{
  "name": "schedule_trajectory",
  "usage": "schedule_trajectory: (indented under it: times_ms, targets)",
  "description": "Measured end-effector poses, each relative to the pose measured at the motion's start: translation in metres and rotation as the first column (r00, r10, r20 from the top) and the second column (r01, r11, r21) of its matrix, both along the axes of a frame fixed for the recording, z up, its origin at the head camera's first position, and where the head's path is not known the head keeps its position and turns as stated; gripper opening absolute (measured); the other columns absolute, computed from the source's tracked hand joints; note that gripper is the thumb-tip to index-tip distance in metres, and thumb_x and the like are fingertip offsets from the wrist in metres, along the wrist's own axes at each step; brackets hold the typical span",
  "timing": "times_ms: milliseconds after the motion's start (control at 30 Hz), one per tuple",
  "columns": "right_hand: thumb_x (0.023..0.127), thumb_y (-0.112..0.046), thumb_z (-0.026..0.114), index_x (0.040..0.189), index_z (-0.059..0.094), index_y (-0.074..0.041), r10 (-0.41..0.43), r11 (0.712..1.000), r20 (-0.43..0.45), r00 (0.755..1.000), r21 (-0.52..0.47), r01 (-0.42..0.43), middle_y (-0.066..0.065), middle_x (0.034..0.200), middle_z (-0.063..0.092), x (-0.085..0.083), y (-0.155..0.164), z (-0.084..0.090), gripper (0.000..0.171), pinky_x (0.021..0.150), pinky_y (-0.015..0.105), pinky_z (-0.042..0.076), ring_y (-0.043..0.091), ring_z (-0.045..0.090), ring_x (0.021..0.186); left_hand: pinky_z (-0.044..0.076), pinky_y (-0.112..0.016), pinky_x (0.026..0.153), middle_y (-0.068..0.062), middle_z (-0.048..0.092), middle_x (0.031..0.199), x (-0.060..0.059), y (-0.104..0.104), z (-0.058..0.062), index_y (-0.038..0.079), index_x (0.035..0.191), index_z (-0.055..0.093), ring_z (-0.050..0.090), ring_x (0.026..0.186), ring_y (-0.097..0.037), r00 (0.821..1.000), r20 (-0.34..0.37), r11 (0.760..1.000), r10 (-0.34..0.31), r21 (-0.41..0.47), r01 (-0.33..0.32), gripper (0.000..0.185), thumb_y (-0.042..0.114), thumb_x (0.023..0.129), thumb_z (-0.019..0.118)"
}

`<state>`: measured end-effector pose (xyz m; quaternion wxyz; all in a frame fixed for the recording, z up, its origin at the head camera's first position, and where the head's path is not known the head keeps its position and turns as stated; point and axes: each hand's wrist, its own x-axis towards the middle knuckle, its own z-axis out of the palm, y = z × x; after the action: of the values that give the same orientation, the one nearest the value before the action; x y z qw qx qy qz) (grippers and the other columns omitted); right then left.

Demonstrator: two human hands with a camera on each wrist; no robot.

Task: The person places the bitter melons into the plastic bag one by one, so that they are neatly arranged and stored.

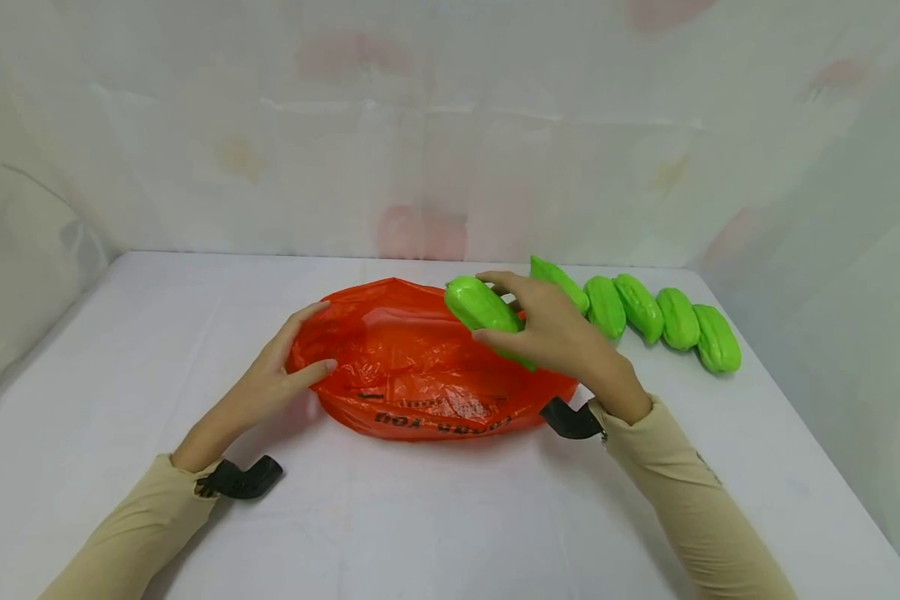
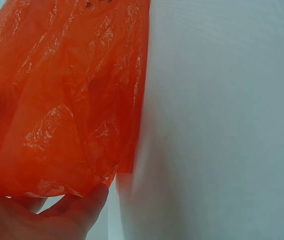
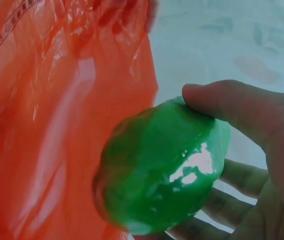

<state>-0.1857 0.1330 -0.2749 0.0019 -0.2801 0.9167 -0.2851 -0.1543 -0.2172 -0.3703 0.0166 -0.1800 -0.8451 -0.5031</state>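
Above the orange bag [image 1: 420, 367], the right hand [image 1: 562, 333] grips a green gourd [image 1: 483, 308], half hidden; the left hand [image 1: 281, 367] pinches the bag's rim.

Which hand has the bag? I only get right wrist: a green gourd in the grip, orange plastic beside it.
Observer: The left hand holds the orange bag at its left edge, thumb on top.
Operator: More gourds out there?
Observer: Five, lined up on the white table beyond the right hand; the nearest green gourd in the row lies just behind the fingers.
Operator: Is the held one inside the bag?
Observer: No. The held gourd is over the bag's right side, above the plastic.
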Motion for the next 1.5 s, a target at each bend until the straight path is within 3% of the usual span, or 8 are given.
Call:
schedule_trajectory:
  times_ms: [267, 533, 833, 1267, 1500]
  targets:
    - [0.089, -0.035, 0.072, 0.148, 0.042, -0.012, 0.008, 1.0, 0.035, 0.999, -0.008, -0.008, 0.008, 0.141, 0.056, 0.001, -0.011, -0.002, 0.07, 0.098, 0.045, 0.055, 0.027, 0.063, 0.119, 0.028, -0.071, 0.112, -0.016, 0.031, 0.158, 0.001, 0.0, 0.001, 0.017, 0.155, 0.024, 0.033, 0.142, -0.04, 1.0, 0.012, 1.0, -0.002, 0.009, 0.002, 0.07, 0.01, 0.096, 0.06]
    - [0.089, -0.03, 0.071, 0.146, 0.043, -0.009, 0.055, 0.998, 0.041, 0.998, 0.009, -0.056, 0.007, 0.124, 0.064, 0.002, -0.025, -0.003, 0.066, 0.09, 0.036, 0.055, 0.021, 0.063, 0.107, 0.028, -0.07, 0.112, -0.016, 0.031, 0.158, 0.002, 0.0, 0.001, 0.018, 0.156, 0.024, 0.034, 0.142, -0.04, 1.0, 0.018, 1.0, -0.001, 0.008, 0.0, 0.07, 0.01, 0.096, 0.06]
    - [0.09, -0.032, 0.069, 0.145, 0.042, -0.01, 0.068, 0.992, 0.054, 0.996, 0.106, -0.073, 0.002, 0.104, 0.062, 0.001, -0.042, -0.007, 0.066, 0.073, 0.029, 0.051, 0.018, 0.057, 0.088, 0.028, -0.07, 0.112, -0.016, 0.03, 0.158, 0.0, 0.0, -0.001, 0.017, 0.155, 0.024, 0.033, 0.143, -0.04, 1.0, 0.016, 1.0, -0.008, 0.013, 0.007, 0.071, 0.01, 0.096, 0.06]
    - [0.091, -0.032, 0.068, 0.14, 0.04, -0.007, 0.098, 0.984, 0.1, 0.99, 0.137, -0.111, 0.003, 0.102, 0.06, -0.002, -0.063, -0.007, 0.062, 0.071, 0.025, 0.052, 0.018, 0.057, 0.088, 0.028, -0.07, 0.112, -0.016, 0.03, 0.158, 0.0, 0.002, 0.0, 0.018, 0.156, 0.022, 0.032, 0.143, -0.04, 1.0, 0.007, 1.0, -0.005, 0.005, 0.005, 0.072, 0.009, 0.095, 0.06]
    - [0.092, -0.033, 0.067, 0.14, 0.037, -0.008, 0.096, 0.98, 0.166, 0.982, 0.156, -0.122, 0.003, 0.097, 0.06, -0.004, -0.075, -0.01, 0.062, 0.066, 0.023, 0.052, 0.016, 0.059, 0.083, 0.026, -0.069, 0.114, -0.016, 0.03, 0.158, -0.001, 0.004, 0.0, 0.018, 0.157, 0.02, 0.031, 0.144, -0.04, 1.0, -0.001, 1.0, -0.001, 0.007, 0.001, 0.075, 0.007, 0.094, 0.06]
